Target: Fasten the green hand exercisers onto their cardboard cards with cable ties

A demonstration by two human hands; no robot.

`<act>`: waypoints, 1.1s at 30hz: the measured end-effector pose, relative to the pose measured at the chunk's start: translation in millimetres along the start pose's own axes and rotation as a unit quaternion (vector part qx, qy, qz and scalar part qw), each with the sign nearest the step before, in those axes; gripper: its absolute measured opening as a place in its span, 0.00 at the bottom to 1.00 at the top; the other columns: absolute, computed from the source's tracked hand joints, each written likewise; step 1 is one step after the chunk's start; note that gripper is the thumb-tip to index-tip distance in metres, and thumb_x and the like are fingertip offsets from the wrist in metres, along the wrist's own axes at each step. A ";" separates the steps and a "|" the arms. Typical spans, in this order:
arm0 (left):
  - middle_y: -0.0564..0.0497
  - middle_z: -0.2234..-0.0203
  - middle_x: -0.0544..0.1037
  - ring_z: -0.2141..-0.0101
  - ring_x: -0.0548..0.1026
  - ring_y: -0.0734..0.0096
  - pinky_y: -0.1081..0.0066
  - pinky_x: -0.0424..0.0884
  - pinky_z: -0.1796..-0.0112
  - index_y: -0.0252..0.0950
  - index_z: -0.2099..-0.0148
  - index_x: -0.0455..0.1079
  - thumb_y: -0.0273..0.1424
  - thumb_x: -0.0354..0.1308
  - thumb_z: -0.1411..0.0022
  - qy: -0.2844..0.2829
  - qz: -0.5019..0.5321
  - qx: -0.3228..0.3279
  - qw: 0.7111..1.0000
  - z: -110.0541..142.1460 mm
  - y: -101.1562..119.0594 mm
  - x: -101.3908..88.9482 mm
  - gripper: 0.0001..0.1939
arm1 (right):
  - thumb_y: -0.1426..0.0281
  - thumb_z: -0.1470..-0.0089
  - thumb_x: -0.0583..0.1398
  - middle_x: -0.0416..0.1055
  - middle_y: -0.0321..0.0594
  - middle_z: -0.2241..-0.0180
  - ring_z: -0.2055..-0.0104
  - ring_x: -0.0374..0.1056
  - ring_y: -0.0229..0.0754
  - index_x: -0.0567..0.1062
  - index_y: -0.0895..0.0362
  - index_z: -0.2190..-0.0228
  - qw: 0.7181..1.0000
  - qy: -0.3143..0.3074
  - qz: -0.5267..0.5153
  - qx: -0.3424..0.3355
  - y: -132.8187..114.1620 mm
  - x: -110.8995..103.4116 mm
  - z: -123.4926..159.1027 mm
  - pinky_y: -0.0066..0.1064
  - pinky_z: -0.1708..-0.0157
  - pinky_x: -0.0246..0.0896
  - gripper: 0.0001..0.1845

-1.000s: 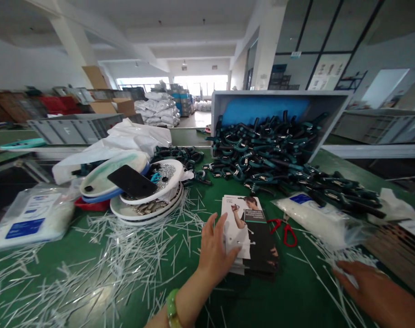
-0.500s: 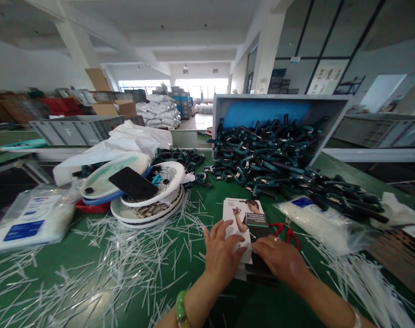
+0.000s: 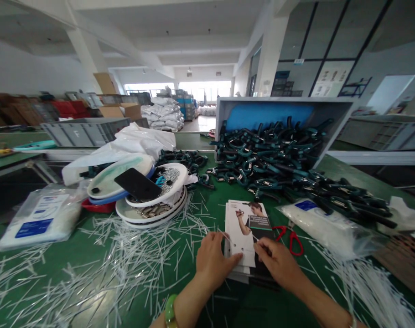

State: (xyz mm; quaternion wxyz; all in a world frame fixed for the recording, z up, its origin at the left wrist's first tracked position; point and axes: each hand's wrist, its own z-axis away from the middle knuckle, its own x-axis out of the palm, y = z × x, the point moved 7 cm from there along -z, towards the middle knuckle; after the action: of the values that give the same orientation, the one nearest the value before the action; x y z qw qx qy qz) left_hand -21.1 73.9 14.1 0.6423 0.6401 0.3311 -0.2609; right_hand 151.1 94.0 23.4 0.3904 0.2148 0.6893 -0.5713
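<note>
1. The fingers of the left hand lie spread and slightly curved on the lower left edge of the top card, while the thumb and forefinger of the right hand come together and appear closed on a thin white plastic tie.
2. Both hands work at a stack of glossy white-and-black printed cards, at lower centre of the frame, on a green worktop. The top card shows a person using a hand exerciser.
3. The work in hand appears to be fitting or threading the tie at the card stack. As things lie, this calls for a precise pinch on the tie and a steady hold on the cards.
4. Just right of the stack lie red-handled scissors, beside a clear plastic bag of white ties. Loose white ties are strewn across the lower left of the frame.
5. Farther up sit stacked white round trays, and a tilted grey crate spills teal-and-black hand grippers.
6. The hands hide the tie's ends and the stack's lower edge. The left hand's hold on any tie is too small to tell.
</note>
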 end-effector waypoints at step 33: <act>0.50 0.73 0.75 0.82 0.73 0.79 0.86 0.55 0.86 0.33 0.64 0.63 0.33 0.61 0.53 -0.203 0.478 -0.231 0.823 24.8 28.1 48.4 0.15 | 0.56 0.52 0.49 0.52 0.29 0.88 0.84 0.50 0.33 0.58 0.54 0.86 0.966 0.010 -0.235 0.109 29.8 -2.8 28.8 0.26 0.82 0.44 0.20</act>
State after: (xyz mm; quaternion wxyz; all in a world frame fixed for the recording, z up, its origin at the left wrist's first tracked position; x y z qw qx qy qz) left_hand 33.7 54.8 -5.3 0.8684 0.4834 -0.1034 0.0386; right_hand 183.3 74.5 6.0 0.2126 0.0933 0.6577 -0.7166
